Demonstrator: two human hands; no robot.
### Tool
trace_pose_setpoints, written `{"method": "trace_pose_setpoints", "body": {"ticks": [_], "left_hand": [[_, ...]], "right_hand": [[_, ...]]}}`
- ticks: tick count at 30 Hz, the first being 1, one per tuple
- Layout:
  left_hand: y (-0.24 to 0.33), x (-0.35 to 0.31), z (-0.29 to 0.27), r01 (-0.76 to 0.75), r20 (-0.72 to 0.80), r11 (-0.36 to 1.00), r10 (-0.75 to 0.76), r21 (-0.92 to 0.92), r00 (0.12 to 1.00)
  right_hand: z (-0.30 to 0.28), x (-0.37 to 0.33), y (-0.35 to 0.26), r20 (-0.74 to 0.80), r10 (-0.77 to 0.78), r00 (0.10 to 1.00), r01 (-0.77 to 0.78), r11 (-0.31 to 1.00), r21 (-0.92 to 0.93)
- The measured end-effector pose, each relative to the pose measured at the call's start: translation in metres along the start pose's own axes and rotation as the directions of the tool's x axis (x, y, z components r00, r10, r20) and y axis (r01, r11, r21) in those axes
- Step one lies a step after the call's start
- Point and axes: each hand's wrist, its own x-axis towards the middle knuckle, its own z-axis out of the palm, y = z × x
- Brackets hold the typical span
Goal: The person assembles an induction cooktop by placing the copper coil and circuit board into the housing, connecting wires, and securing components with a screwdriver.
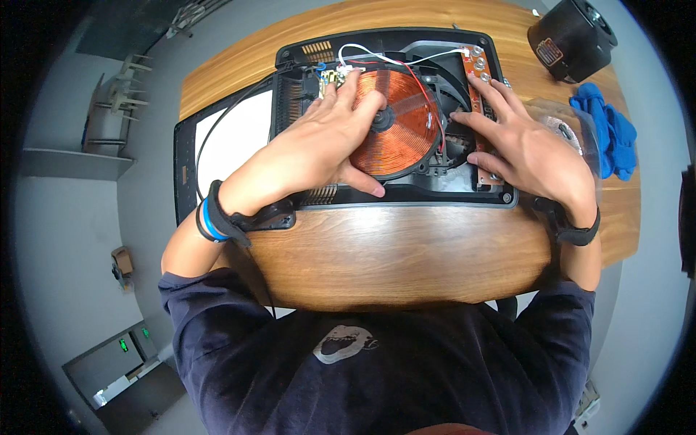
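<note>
An opened induction cooker base (348,196) lies on the wooden table, its inside facing up. Inside it sits a round copper coil (399,123) with a dark centre. My left hand (337,127) lies spread over the coil's left side, its upper fingers near a small circuit board (328,83) and its thumb by the lower rim. My right hand (525,141) is open too, fingers apart across an orange-brown control board (475,72) at the right end. White and red wires (373,52) run along the top. A black fan (458,138) is partly hidden between coil and right hand.
Under the base's left end lies a dark-edged panel with a white area (235,134), a black cable (210,134) curving over it. To the right are a black cylindrical device (573,40), a blue cloth (609,134) and a clear plastic bag (562,127).
</note>
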Motion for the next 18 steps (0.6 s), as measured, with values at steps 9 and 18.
{"method": "trace_pose_setpoints", "body": {"ticks": [9,18], "left_hand": [[0.010,0.003,0.010,0.044,-0.113,0.992,-0.057,-0.115,0.992],[0.018,-0.009,0.011,-0.001,-0.269,1.000,0.003,0.005,0.963]], "right_hand": [[-0.005,0.002,-0.003,0.025,-0.001,1.000,0.000,1.000,0.003],[-0.028,-0.010,-0.008,0.077,-0.005,0.997,0.004,1.000,0.018]]}}
